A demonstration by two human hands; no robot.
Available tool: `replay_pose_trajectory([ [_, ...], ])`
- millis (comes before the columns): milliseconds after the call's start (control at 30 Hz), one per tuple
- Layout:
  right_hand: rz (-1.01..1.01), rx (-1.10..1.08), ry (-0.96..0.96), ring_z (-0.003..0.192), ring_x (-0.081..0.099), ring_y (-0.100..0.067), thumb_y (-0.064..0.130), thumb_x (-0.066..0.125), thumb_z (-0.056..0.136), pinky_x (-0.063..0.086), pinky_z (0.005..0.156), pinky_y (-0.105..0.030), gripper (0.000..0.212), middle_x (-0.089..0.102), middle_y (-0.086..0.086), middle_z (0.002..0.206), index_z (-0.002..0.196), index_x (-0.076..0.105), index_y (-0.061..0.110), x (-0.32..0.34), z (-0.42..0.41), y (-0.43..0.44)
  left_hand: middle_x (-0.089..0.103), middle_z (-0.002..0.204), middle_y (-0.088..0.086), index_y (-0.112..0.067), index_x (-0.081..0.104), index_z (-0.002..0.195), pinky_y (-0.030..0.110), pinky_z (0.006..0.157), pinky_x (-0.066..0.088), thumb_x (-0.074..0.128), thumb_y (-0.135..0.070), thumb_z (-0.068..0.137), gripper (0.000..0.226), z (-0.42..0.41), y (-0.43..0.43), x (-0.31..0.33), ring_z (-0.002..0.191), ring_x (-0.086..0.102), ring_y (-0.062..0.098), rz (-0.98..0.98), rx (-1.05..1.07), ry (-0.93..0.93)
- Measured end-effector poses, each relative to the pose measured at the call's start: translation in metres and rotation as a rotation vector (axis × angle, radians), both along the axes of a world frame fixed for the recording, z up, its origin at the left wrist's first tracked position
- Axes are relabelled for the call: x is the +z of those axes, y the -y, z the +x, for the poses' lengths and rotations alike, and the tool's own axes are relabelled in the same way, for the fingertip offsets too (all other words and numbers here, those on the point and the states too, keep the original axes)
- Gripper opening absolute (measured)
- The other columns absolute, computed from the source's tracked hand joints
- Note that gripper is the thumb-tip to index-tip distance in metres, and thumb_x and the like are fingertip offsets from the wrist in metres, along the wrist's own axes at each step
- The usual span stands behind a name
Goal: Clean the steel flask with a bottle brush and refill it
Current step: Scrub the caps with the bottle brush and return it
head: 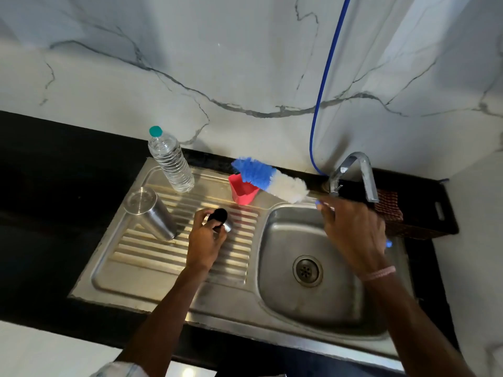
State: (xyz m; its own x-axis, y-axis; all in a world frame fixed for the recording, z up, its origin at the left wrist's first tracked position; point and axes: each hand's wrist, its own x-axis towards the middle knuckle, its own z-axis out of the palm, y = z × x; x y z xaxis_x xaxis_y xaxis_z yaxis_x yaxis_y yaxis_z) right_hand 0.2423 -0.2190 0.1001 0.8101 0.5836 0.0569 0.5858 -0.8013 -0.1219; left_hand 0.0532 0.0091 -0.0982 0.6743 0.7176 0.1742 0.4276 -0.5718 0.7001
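Two hands busy over a steel sink (pixel 272 333)

Pale marble-veined wall (pixel 245 63) fills the top of the view, with a thin blue tube (pixel 325 77) running down it toward the tap (pixel 353 172); below it a black desk (pixel 40 172) carries the sink, its ribbed drainboard (pixel 152 257) on the left and its basin (pixel 299 303) with a round drain (pixel 307 270) on the right; a black tray (pixel 446 213) holding a checked cloth (pixel 389 205) sits at the right end of the desk, behind the basin.

The right hand (pixel 351 235) hovers above the basin with its fingers wrapped round the blue handle of the bottle brush (pixel 272 182); the blue-and-white bristle head points up and left, over the back rim, its blue end overlapping a red cup (pixel 242 191), though I cannot tell whether they touch. The left hand (pixel 204 243) is over the drainboard, fingers curled round a small black-and-steel cap (pixel 221 220).

The steel flask (pixel 152 216) stands on the left part of the drainboard, left of the left hand and apart from it; a clear plastic bottle (pixel 171 164) with a teal cap stands behind it near the wall; a pink band (pixel 377 274) circles the right wrist.
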Motion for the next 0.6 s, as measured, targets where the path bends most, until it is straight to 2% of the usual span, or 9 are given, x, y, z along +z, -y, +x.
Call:
replay_pose_trajectory([
  [100, -0.147, 0.126, 0.207, 0.082, 0.072, -0.032, 0.038, 0.055, 0.101, 0.043, 0.065, -0.034, 0.018, 0.072, -0.002, 0.088, 0.105, 0.073, 0.036, 0.025, 0.021, -0.035, 0.051, 0.139, 0.013, -0.006, 0.075, 0.101, 0.020, 0.100, 0.041, 0.081, -0.007, 0.084, 0.018, -0.001, -0.002, 0.009, 0.116, 0.059, 0.022, -0.060, 0.093, 0.028],
  [233, -0.368, 0.259, 0.365, 0.079, 0.071, -0.030, 0.019, 0.060, 0.093, 0.037, 0.066, -0.033, 0.015, 0.069, -0.001, 0.081, 0.093, 0.074, 0.024, 0.056, 0.029, -0.083, 0.059, 0.138, 0.016, -0.003, 0.075, 0.101, 0.009, 0.102, 0.030, 0.081, -0.008, 0.085, 0.018, -0.003, -0.006, 0.011, 0.121, 0.060, 0.028, -0.047, 0.120, 0.032],
  [400, -0.475, 0.505, 0.468, 0.094, 0.070, -0.033, 0.012, 0.052, 0.098, 0.037, 0.073, -0.037, 0.018, 0.069, -0.007, 0.098, 0.104, 0.068, 0.014, 0.082, 0.024, -0.137, 0.065, 0.130, 0.018, -0.003, 0.075, 0.098, 0.000, 0.104, 0.026, 0.081, -0.004, 0.081, 0.018, -0.001, -0.004, 0.012, 0.121, 0.062, 0.031, -0.053, 0.140, 0.096],
  [500, -0.510, 0.599, 0.472, 0.101, 0.069, -0.033, 0.007, 0.051, 0.098, 0.033, 0.074, -0.036, 0.022, 0.070, -0.007, 0.107, 0.107, 0.070, 0.014, 0.076, 0.016, -0.167, 0.067, 0.126, 0.016, -0.003, 0.075, 0.096, 0.000, 0.103, 0.027, 0.083, 0.000, 0.079, 0.019, 0.001, 0.000, 0.017, 0.117, 0.061, 0.023, -0.041, 0.130, 0.140],
  [600, -0.531, 0.677, 0.463, 0.101, 0.068, -0.030, 0.004, 0.052, 0.098, 0.032, 0.073, -0.034, 0.023, 0.070, -0.004, 0.106, 0.105, 0.070, 0.016, 0.059, 0.010, -0.186, 0.066, 0.126, 0.013, -0.005, 0.076, 0.095, 0.004, 0.104, 0.031, 0.085, -0.001, 0.077, 0.021, 0.000, 0.000, 0.016, 0.117, 0.061, 0.021, -0.038, 0.118, 0.166],
])
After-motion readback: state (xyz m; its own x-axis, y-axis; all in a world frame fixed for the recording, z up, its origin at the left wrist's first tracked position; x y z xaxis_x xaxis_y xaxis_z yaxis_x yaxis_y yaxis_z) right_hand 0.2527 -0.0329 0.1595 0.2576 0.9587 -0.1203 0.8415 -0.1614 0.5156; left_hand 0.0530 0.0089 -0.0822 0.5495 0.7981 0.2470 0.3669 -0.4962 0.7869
